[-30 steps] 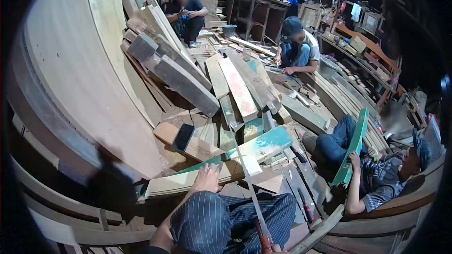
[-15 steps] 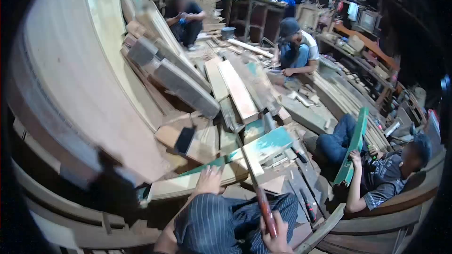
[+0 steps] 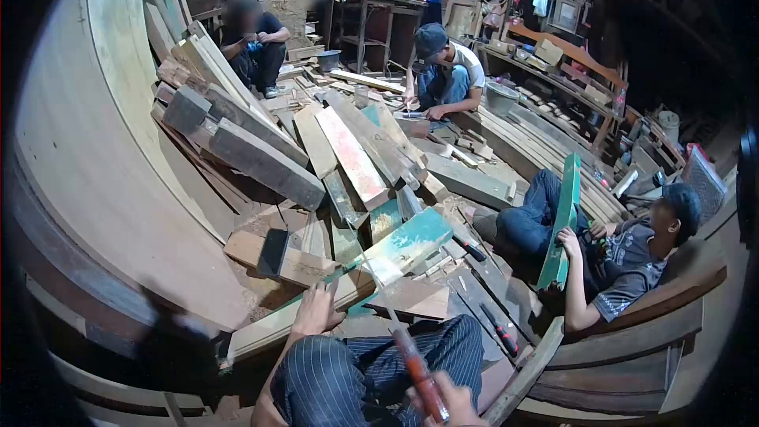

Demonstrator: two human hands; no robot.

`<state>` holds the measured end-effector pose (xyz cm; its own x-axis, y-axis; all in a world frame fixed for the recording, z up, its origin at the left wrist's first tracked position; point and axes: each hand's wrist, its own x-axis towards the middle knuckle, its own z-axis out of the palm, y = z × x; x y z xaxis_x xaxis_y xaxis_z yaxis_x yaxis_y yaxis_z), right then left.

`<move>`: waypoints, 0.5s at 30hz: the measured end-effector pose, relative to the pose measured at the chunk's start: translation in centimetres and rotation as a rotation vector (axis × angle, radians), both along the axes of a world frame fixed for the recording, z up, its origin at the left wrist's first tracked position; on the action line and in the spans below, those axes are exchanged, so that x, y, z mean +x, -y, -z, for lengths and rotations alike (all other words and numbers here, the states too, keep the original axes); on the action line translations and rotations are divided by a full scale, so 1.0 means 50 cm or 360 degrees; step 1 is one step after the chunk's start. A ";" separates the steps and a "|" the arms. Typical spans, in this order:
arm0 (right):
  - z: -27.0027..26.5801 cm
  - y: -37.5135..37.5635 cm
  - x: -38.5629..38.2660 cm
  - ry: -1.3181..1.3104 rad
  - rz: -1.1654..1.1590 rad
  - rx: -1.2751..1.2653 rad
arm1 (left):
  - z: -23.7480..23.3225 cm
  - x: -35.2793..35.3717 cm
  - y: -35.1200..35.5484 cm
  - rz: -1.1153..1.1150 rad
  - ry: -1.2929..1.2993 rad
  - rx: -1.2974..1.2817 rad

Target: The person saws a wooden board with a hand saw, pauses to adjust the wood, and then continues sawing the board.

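My left hand is closed over the edge of a pale wooden board that lies across in front of my knees, with a green strip along its far side. In my right hand is a long narrow-bladed tool with a glossy reddish-brown handle. Its thin blade points up and away over the board and is blurred. Just beyond lies a block with worn green paint. A dark, flat rectangular object rests on a wood piece ahead of my left hand.
Timber pieces are heaped ahead. Tools with red and black handles lie at right. A seated person there holds a green-painted piece. Two more people crouch further back. A large curved panel rises at left.
The view has shifted to the right, so the scene sits further left. My right hand and the tool are lower and nearer me. My left hand stays on the board, its fingers more curled.
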<state>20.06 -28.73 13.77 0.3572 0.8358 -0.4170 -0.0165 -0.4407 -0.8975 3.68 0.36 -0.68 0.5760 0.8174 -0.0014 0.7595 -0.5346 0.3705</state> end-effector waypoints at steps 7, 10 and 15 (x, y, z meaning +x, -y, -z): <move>-0.013 -0.086 0.040 0.0942 -0.0139 0.0758 | -0.011 0.009 0.032 -0.0023 -0.0161 0.0118; 0.012 -0.170 0.037 0.0863 -0.0273 0.0740 | 0.002 0.008 0.028 -0.0034 -0.0106 0.0105; 0.031 -0.177 0.032 0.0858 -0.0262 0.0877 | -0.012 0.007 0.030 -0.0049 -0.0084 0.0114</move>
